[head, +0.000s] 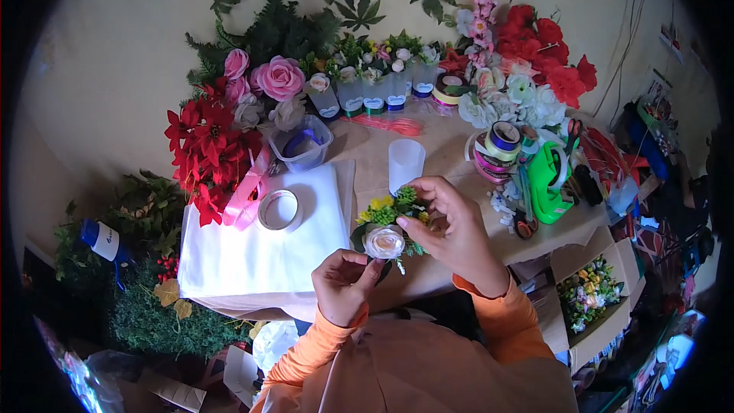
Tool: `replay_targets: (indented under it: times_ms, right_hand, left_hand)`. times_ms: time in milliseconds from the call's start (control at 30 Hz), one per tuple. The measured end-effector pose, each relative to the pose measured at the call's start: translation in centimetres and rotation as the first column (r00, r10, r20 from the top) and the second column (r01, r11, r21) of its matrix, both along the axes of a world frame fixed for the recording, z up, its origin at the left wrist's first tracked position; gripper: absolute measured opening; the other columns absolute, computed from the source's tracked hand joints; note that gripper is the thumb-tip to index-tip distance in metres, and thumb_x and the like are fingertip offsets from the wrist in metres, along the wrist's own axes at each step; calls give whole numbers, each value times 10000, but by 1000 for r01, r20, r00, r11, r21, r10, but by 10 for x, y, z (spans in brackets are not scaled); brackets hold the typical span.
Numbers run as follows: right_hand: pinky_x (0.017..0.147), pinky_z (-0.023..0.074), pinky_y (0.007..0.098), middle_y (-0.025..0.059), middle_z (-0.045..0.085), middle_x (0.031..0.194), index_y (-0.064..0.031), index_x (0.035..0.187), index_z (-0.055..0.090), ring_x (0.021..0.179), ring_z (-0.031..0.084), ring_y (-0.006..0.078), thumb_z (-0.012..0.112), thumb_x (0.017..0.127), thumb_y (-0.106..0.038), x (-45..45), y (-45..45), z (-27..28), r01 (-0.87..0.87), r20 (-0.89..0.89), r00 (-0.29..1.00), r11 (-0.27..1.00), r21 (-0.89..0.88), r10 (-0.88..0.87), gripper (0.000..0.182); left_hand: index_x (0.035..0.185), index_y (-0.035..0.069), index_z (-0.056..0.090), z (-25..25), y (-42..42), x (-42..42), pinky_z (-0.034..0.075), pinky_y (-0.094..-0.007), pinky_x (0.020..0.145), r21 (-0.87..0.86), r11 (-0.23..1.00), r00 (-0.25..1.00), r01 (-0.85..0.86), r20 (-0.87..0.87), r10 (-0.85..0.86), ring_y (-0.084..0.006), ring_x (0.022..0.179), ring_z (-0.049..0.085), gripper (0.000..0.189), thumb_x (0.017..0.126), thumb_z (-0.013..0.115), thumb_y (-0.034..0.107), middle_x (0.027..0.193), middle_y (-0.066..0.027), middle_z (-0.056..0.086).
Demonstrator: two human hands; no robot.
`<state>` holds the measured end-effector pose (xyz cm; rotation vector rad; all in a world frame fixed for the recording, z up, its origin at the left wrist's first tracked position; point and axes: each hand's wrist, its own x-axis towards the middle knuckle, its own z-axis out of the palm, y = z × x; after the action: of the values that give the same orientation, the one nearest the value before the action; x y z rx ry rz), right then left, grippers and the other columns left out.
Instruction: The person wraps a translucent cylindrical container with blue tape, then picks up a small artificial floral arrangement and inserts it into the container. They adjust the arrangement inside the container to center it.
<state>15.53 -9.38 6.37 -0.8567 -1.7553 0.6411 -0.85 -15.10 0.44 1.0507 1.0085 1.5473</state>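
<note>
Both hands hold a small bunch of artificial flowers above the table's front edge. A cream artificial rose (384, 242) faces up, with yellow blossoms and green sprigs (383, 212) behind it. My left hand (346, 285) pinches the bunch just below the rose, with thumb and fingertips together. At the right of the bunch, my right hand (456, 229) has thumb and fingers on the greenery. The stems are hidden. Just beyond the bunch is a frosted plastic cup (406, 162), its lower part hidden by the sprigs.
White sheets (229, 264) with a tape roll (279, 210) lie left. A plastic tub (301, 143) is behind them. Several flower-filled cups (374, 92) line the wall. Right are ribbon rolls (496, 155), a green tape dispenser (547, 183), scissors (524, 226) and a cardboard box of flowers (631, 287).
</note>
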Motion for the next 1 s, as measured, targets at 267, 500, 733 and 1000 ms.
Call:
replay_targets:
  times_ms: [267, 500, 733, 1000]
  right_hand:
    - [507, 402, 218, 56, 600, 791, -11, 1036, 509, 594, 508, 73, 665, 783, -83, -6, 14, 0, -117, -80, 991, 979, -165, 105, 306]
    - [504, 379, 175, 20, 589, 829, -18, 1007, 512, 607, 468, 18, 667, 794, -91, 1, 33, -8, -221, -157, 972, 915, -336, 177, 272]
    - [539, 414, 211, 45, 604, 893, -14, 1024, 512, 689, 531, 58, 662, 792, -101, -6, 24, -11, -177, -69, 983, 968, -177, 167, 290]
    - [683, 436, 214, 43, 588, 1002, -6, 1061, 516, 877, 563, 93, 638, 798, -36, -5, 13, 3, -118, 33, 991, 973, -199, 127, 292]
  left_hand:
    - [812, 19, 483, -12, 14, -3, 476, -223, 679, 0, 992, 957, 125, 262, -121, -101, 746, 588, 206, 745, 645, -90, 814, -72, 610]
    - [833, 6, 484, -15, 13, -6, 480, -244, 708, 94, 995, 996, -26, -87, 34, -113, 744, 584, 212, 729, 648, -81, 815, -69, 600]
    - [846, -4, 533, -12, 15, -5, 494, -245, 669, 16, 999, 996, 28, 89, -29, -116, 726, 599, 162, 744, 635, -79, 782, -60, 612]
    - [913, 32, 526, -4, 11, -13, 521, -285, 595, -145, 965, 921, 219, 359, -155, -161, 687, 627, 55, 868, 523, 62, 816, -79, 625]
